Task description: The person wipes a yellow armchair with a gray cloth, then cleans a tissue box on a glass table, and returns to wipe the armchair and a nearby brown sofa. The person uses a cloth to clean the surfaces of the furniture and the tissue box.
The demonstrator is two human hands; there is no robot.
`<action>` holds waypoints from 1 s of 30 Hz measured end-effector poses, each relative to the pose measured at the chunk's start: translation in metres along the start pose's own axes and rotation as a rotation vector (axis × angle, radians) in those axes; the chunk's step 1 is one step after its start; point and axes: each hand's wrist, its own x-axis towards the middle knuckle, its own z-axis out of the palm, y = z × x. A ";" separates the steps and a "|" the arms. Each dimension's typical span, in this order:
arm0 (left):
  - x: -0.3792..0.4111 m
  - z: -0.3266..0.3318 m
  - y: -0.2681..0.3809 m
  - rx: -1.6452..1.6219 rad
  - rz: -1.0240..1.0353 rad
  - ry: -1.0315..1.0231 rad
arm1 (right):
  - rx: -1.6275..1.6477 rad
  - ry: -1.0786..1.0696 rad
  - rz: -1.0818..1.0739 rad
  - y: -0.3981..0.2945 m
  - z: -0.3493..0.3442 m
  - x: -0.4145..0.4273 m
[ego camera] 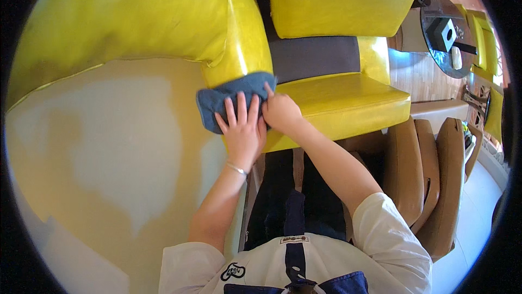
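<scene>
A grey-blue cloth [212, 108] lies over the front end of the glossy yellow armrest [238, 45] of an upholstered seat. My left hand [242, 131] presses flat on the cloth with its fingers spread; a bracelet circles that wrist. Beside it, my right hand [281, 110] holds the cloth's right side, its index finger extended on the fabric and the other fingers curled. To the right is the yellow seat cushion [346, 98], with a dark panel [314, 57] behind it.
A pale wall [122, 131] borders the armrest on the left. Several brown cushions [401, 167] stand on edge at the right. A separate yellow cushion [338, 0] rises behind the seat. Farther off, a round dark table [434, 12] bears a box and a white item.
</scene>
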 end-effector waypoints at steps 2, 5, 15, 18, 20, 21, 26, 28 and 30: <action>-0.019 0.007 0.012 -0.095 0.006 -0.075 | -0.143 -0.134 -0.054 -0.001 -0.028 -0.018; -0.018 0.000 0.043 -0.203 0.037 -0.144 | -0.214 -0.083 -0.165 0.014 -0.063 -0.044; 0.075 0.036 0.183 -0.443 0.237 -0.458 | -0.416 0.203 0.359 0.192 -0.140 -0.118; 0.103 0.027 0.178 -0.353 0.076 -0.826 | -0.294 0.295 0.278 0.196 -0.139 -0.122; 0.109 0.034 0.158 -0.364 -0.054 -0.909 | -0.069 0.319 0.140 0.183 -0.125 -0.118; 0.116 0.037 0.144 -0.341 -0.105 -1.016 | -0.039 0.251 0.050 0.176 -0.116 -0.114; 0.124 0.087 0.068 -0.343 -0.029 -1.301 | 0.063 -0.011 -0.145 0.142 -0.116 -0.085; 0.133 0.092 0.078 -0.257 0.063 -1.355 | 0.097 -0.192 -0.135 0.150 -0.120 -0.069; 0.143 0.102 0.097 -0.117 0.077 -1.399 | 0.140 -0.368 -0.115 0.168 -0.123 -0.055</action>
